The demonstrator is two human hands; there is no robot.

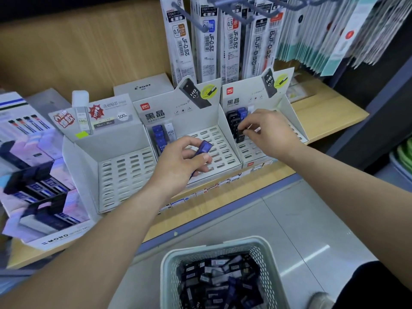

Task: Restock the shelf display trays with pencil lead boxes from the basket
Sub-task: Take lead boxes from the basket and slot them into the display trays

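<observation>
Three white slotted display trays stand on the wooden shelf. My left hand [180, 161] grips a blue lead box [204, 148] over the middle tray [219, 139], which has a short column of blue boxes [158, 136] and one white box at its back left. My right hand [267, 132] pinches a black lead box [241, 135] at the front of a black column in the right tray [253, 150]. The left tray [124, 175] has bare slots. A pale green basket [220, 245] full of dark lead boxes sits on the floor below.
Pen refill packs [209, 45] hang on hooks behind the trays. A MONO display box [40, 181] of erasers stands at the left. A white Pilot box [142, 88] sits behind the trays. Price labels line the shelf's front edge.
</observation>
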